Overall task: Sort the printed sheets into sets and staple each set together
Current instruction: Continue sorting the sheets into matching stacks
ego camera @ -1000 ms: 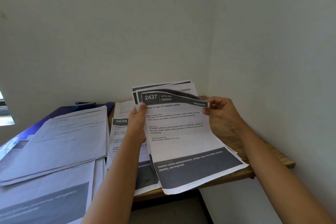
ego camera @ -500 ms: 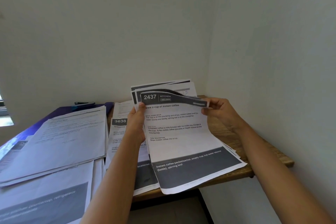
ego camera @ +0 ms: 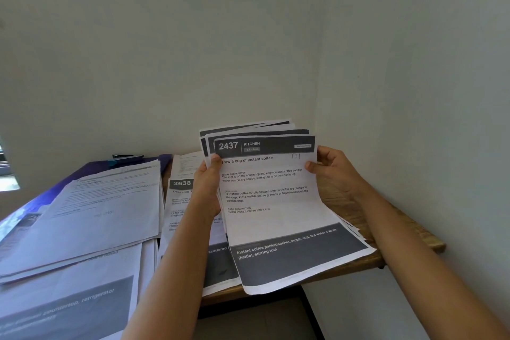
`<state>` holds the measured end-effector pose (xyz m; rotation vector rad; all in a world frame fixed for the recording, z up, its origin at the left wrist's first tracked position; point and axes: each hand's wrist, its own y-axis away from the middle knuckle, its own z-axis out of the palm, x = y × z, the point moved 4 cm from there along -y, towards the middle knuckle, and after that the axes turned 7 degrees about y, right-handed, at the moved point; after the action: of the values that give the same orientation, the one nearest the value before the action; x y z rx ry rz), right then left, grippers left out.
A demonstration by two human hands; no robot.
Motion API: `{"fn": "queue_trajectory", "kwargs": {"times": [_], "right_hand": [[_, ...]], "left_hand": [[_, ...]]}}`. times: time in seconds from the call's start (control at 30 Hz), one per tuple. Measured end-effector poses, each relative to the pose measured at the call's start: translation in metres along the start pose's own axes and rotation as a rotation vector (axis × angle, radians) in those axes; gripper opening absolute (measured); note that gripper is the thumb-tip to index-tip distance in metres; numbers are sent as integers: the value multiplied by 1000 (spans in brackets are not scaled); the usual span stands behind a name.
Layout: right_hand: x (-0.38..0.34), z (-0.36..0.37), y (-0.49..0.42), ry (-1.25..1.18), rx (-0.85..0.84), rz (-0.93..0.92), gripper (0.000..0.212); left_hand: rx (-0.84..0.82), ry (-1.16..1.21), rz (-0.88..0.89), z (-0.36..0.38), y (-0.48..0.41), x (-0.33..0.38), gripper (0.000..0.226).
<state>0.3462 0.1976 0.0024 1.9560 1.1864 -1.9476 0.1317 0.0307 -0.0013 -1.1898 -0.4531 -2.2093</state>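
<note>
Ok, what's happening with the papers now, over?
Left hand grips the paper stack by its left edge. Right hand pinches its top right corner. Its front reads 2437. More papers on the table, nothing blocking.

The held top sheet (ego camera: 271,201) reads "2437 KITCHEN — Brew a cup of instant coffee"; another sheet (ego camera: 182,188) — "3638".

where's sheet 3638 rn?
Head view, centre: sheet 3638 lies flat on the wooden table, partly behind the left hand, right of the purple folder pile.

Head view — forward, down, close on sheets (ego camera: 271,225).
</note>
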Motion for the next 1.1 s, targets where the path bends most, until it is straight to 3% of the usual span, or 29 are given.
{"fn": "queue_trajectory", "kwargs": {"times": [0.2,0.4,0.53,0.7,0.9,1.0,1.1], "right_hand": [[-3,-5,0,40,67,-54,30],[-15,-2,3,-51,-4,-86,47],[-25,8,11,52,-160,-107,28],[-23,12,16,135,-287,-55,35],[-21,6,8,46,-103,-95,21],[-10,1,1,21,-51,-69,50],[-5,0,-1,-22,-14,-23,49]], "left_hand": [[7,1,8,-1,-1,-1,15],[29,-2,1,-2,-2,-2,16],[28,-5,6,-2,-2,-2,16],[28,-24,11,-2,-4,-2,17],[23,-9,5,-1,-3,-2,17],[15,-10,-1,-2,-2,-2,17],[6,-14,-5,-1,-1,-2,17]]}}
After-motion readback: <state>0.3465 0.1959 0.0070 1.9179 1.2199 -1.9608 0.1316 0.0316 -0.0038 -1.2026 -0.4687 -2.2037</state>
